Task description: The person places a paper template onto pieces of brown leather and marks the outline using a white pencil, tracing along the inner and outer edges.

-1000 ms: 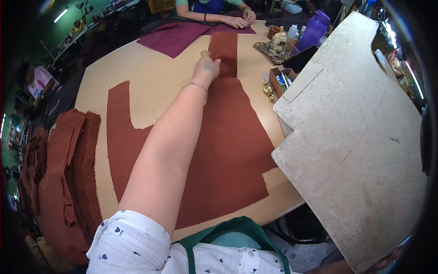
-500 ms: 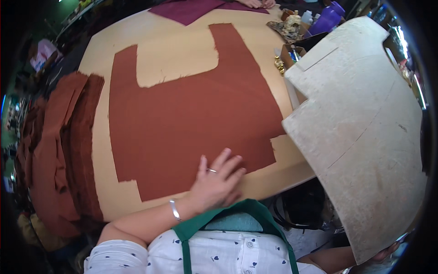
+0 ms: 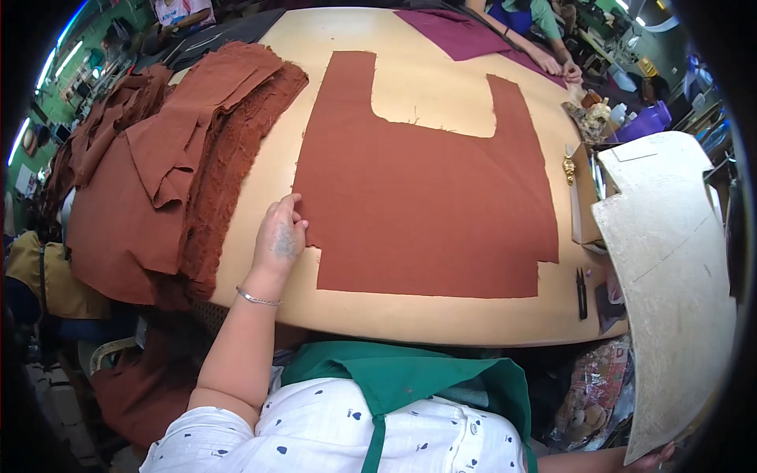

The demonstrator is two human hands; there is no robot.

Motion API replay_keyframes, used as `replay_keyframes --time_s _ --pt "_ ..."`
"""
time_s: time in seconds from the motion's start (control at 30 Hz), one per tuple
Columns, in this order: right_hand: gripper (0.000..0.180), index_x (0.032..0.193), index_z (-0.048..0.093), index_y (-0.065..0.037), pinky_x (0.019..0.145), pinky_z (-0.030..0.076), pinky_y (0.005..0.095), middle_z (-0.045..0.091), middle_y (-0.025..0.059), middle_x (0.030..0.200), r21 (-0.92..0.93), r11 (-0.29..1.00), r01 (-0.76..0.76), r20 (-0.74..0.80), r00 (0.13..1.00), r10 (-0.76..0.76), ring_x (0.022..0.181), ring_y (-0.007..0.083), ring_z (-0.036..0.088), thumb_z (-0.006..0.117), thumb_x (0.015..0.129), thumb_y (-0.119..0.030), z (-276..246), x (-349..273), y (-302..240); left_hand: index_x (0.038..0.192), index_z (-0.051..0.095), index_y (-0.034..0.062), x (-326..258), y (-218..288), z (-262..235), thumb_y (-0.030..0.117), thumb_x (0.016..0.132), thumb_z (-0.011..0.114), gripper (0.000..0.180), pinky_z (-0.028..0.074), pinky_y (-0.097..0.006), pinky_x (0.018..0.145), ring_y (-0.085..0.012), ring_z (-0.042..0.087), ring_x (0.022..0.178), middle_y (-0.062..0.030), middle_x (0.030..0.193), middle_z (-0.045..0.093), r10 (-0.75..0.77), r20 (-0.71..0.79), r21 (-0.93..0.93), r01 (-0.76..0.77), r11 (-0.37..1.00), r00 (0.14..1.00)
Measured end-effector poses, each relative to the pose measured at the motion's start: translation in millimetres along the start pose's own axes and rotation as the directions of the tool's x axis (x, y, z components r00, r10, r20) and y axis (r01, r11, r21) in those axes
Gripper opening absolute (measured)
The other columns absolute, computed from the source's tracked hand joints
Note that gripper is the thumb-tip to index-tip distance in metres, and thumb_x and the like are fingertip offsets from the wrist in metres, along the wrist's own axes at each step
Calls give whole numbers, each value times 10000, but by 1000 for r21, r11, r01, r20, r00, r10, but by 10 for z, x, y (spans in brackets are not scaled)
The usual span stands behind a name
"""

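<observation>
Fingers [image 3: 285,207] of my left hand [image 3: 281,234] half-curled at left edge of brown panel [image 3: 430,209] on desk [image 3: 426,317]; grip unclear. My right hand [image 3: 653,456] clasps pale board [image 3: 670,276], overhanging desk's right side; cloth stack [image 3: 150,201] left.

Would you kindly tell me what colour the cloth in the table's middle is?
The cloth is plain rust-brown, seen best in the head view.

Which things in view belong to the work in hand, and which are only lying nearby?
In the work:
flat rust-brown cloth panel, left hand at its edge
large off-white rigid board, held by the right hand
probably the heaped rust-brown cloth pieces

Seemingly just nearby:
gold-coloured metal wristwatch
purple plastic bottle
</observation>
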State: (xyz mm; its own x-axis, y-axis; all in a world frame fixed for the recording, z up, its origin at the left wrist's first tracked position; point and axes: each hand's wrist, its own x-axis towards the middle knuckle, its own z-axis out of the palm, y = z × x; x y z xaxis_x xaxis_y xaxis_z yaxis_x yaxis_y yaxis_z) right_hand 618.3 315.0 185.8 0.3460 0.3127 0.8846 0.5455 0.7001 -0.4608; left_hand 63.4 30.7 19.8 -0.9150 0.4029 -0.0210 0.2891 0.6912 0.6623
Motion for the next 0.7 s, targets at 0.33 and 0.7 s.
replay_keyframes --time_s 0.33,0.7 --pt "317 1005 503 71 874 424 407 527 205 1023 250 948 -197 -46 975 215 995 294 523 392 932 -217 -332 116 283 817 554 -1 -65 -39 59 61 742 635 127 436 -414 761 -348 526 805 -158 802 542 181 -174 232 -139 963 968" --pt "330 1081 453 70 943 397 433 478 241 1197 192 946 -259 -142 947 288 1088 324 491 328 919 -189 -269 144 120 935 598 80 -57 304 -53 181 692 704 283 417 -449 826 -333 464 1079 -112 1106 531 511 -242 450 -371 812 825"
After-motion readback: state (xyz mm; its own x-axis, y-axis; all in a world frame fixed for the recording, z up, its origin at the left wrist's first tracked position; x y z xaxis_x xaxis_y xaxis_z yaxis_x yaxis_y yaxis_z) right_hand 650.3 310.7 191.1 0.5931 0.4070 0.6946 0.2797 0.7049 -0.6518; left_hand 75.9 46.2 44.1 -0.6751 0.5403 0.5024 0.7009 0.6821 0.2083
